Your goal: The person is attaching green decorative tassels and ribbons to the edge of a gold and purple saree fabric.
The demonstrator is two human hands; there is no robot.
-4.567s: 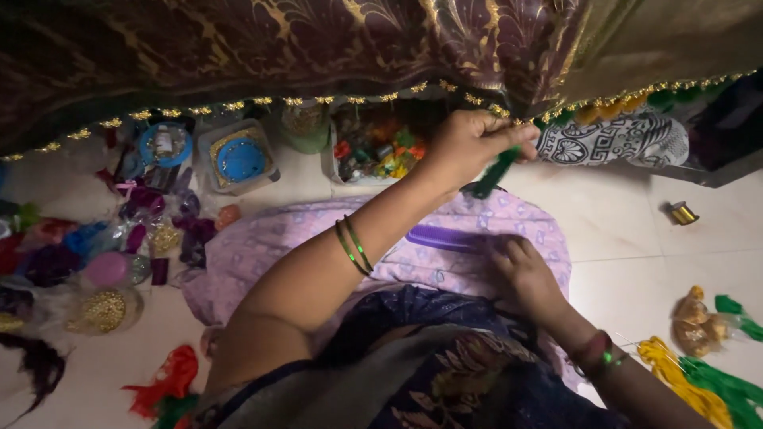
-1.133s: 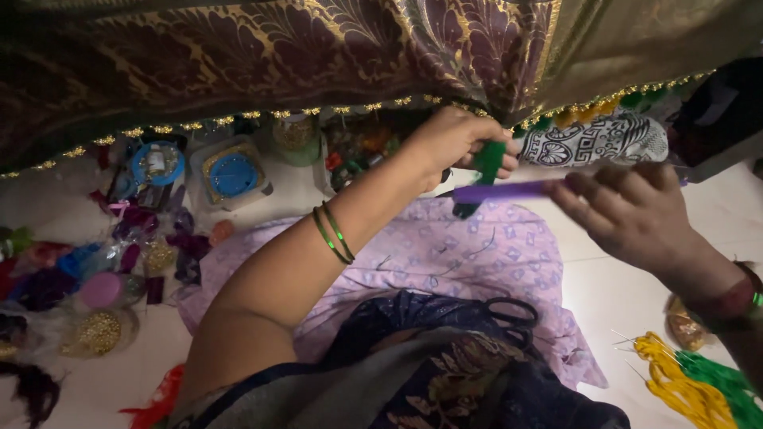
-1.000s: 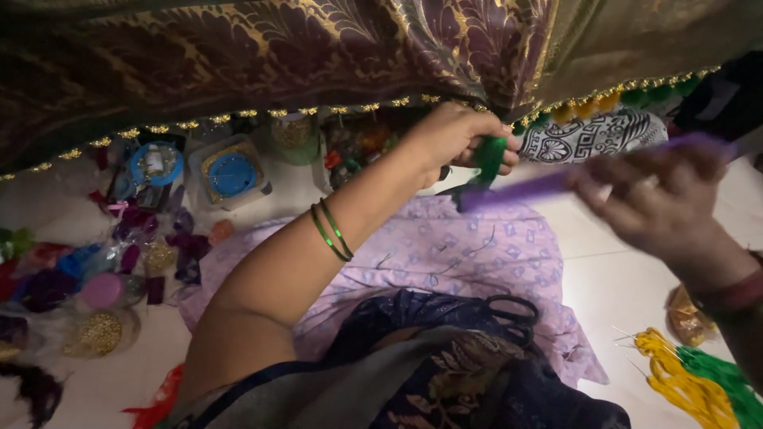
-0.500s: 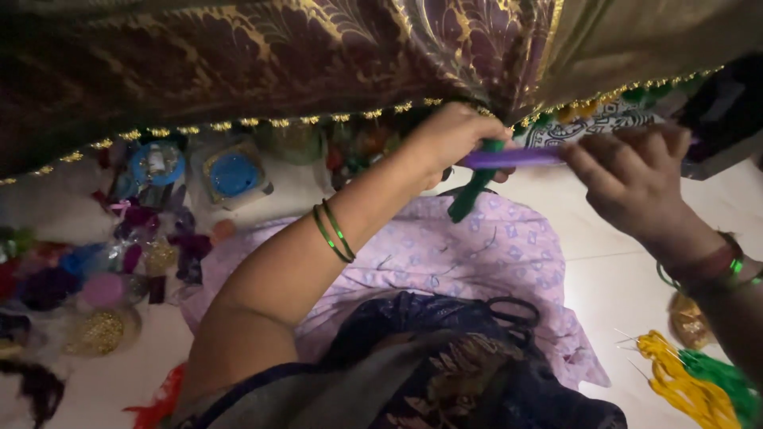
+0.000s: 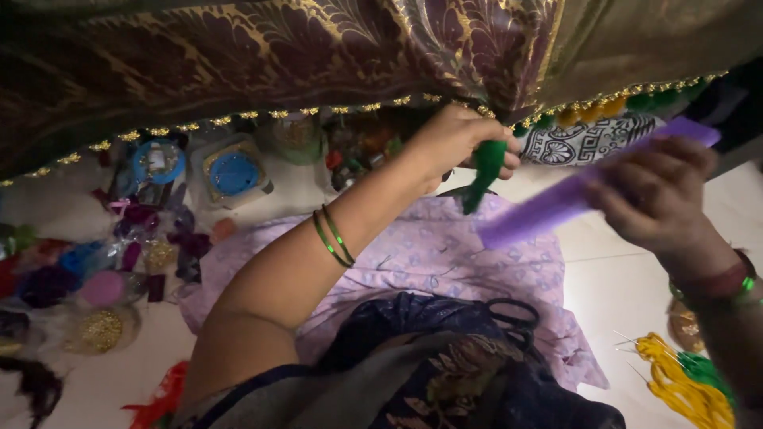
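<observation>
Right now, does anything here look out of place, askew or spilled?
Nothing looks spilled or damaged. One oddity: black scissors lie loose on the lilac cloth in the lap, near the left arm. The left hand holds a green tassel at the fabric edge; the right hand holds a blurred purple comb.

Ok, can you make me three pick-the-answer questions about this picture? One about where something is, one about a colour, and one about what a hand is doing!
1. Where are the scissors?
A. on the lilac cloth
B. hanging from the fabric edge
C. in the right hand

2. What colour is the tassel in the left hand?
A. red
B. green
C. blue

3. What is the right hand doing?
A. lying flat
B. holding a purple comb
C. pointing

Answers: A, they lie on the cloth; B, it shows green below the fist; B, fingers wrap the comb.
</observation>
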